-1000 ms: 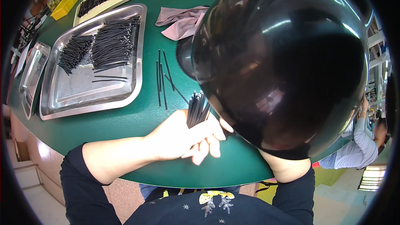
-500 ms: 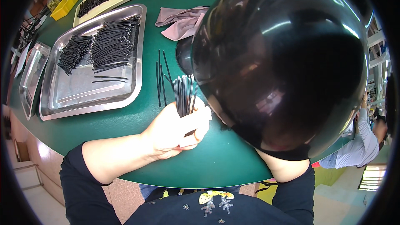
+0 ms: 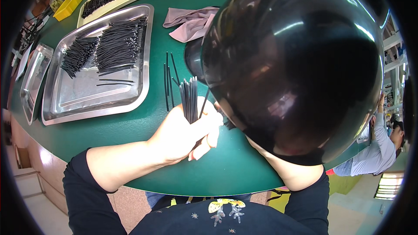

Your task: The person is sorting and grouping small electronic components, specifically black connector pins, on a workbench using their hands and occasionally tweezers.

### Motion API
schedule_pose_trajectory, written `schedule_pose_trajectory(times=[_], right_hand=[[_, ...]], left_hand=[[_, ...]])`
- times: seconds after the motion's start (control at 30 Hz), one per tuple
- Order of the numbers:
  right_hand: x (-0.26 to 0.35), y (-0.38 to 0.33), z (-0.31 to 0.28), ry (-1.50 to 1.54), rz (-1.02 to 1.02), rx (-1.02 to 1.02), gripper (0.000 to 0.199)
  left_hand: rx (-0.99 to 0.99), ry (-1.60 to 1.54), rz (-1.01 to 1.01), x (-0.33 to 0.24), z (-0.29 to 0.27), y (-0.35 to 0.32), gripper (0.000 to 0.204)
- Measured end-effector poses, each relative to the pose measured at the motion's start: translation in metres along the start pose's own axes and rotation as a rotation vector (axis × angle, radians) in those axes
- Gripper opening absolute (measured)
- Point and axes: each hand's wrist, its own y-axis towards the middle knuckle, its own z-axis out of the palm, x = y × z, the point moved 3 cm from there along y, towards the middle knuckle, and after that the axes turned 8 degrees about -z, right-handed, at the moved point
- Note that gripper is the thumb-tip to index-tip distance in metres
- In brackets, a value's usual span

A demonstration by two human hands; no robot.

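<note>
Left hand (image 3: 187,132) grips a bundle of thin black sticks (image 3: 190,100) upright at frame centre.

The green table (image 3: 161,156) curves away just below the hand, with bare green between its rim and the fist. A few loose sticks (image 3: 167,82) lie just above-left; farther left sits the steel tray (image 3: 87,100) with more black sticks piled in its upper part. A large glossy black dome (image 3: 291,65) fills the right half, crowding the hand's right side. The left fingers are curled closed around the bundle's lower end, forearm entering from lower left. The right hand is hidden behind the dome, so I cannot tell its grip; only its forearm (image 3: 291,172) shows.
</note>
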Motion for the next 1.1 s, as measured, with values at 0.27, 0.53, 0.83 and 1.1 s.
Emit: schedule_pose_trajectory(times=[0.27, 0.53, 0.83, 1.1], right_hand=[[-0.007, -0.002, -0.001, 0.033, 0.021, 0.005, 0.049], [-0.009, -0.008, -0.001, 0.063, 0.048, 0.009, 0.047], [-0.01, -0.01, -0.002, 0.102, 0.068, 0.01, 0.045], [-0.011, -0.012, 0.0, 0.136, 0.088, 0.014, 0.043]], left_hand=[[-0.094, 0.181, -0.011, -0.002, 0.0, -0.001, 0.014], [-0.028, 0.027, -0.102, 0.0, -0.002, 0.001, 0.015], [0.076, -0.121, -0.054, 0.009, -0.004, 0.004, 0.007], [-0.012, -0.02, 0.0, 0.003, -0.003, 0.002, 0.01]])
